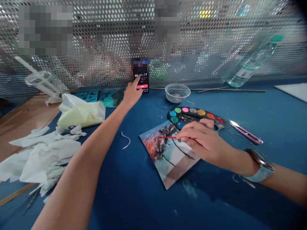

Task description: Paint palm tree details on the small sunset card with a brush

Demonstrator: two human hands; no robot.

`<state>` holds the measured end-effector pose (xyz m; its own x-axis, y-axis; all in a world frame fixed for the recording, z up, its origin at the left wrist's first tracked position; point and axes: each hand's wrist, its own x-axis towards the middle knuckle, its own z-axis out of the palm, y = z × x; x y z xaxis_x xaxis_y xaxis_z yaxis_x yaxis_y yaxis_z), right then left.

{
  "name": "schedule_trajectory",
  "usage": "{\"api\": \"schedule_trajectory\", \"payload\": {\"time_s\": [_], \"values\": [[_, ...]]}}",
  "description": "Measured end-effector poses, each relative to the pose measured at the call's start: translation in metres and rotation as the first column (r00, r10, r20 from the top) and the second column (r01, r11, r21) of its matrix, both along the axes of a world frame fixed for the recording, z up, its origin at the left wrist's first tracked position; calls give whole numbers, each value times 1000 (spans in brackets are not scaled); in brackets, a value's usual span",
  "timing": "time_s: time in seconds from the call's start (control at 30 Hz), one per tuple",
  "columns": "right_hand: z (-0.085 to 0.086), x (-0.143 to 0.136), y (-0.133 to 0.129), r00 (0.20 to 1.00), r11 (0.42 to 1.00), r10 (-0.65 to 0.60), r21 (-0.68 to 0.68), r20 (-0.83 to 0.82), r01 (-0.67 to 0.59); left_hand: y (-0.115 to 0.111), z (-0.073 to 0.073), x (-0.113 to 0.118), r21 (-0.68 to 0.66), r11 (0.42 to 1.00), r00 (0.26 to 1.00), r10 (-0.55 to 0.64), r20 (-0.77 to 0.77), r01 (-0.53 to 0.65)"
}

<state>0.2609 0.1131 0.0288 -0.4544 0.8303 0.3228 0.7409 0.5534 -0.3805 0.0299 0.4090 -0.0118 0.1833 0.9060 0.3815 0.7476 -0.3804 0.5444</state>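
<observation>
My left hand (132,92) reaches forward to a smartphone (142,80) leaning upright against the perforated panel. Its index finger is stretched out at the lit screen, which shows a running time display; the other fingers are partly curled and hold nothing. Pinched in my right hand (201,139) is a thin red paintbrush (169,137), its tip over a small painting (172,171) of dark trees against a coloured sky. The painting lies tilted on the blue table. Just behind it sits a black paint palette (179,114) with several colour wells, partly covered by my right hand.
A clear plastic bowl (177,93) stands behind the palette, and a pink utility knife (247,131) lies to its right. A bottle (254,64) leans on the metal panel (107,41). Crumpled tissues (50,153), a tissue pack (81,111) and a plastic cup (42,81) are at left.
</observation>
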Motion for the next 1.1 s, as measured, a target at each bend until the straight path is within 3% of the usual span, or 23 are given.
{"api": "schedule_trajectory", "payload": {"time_s": [0.4,0.57,0.77,1.1], "values": [[3,-1,1,1000,1000,25,13,-4,-25,0,0,-1,-12,1000,999,-29,-32,29],[1,6,0,998,999,-30,40,-50,32,-3,3,0,-15,1000,999,-23,-40,23],[0,8,0,1000,999,-5,-33,-27,4,-5,5,-1,-30,999,999,-27,-47,26],[2,14,-7,999,993,-28,111,-19,30,-1,2,-3,-22,999,999,-42,-34,42]]}}
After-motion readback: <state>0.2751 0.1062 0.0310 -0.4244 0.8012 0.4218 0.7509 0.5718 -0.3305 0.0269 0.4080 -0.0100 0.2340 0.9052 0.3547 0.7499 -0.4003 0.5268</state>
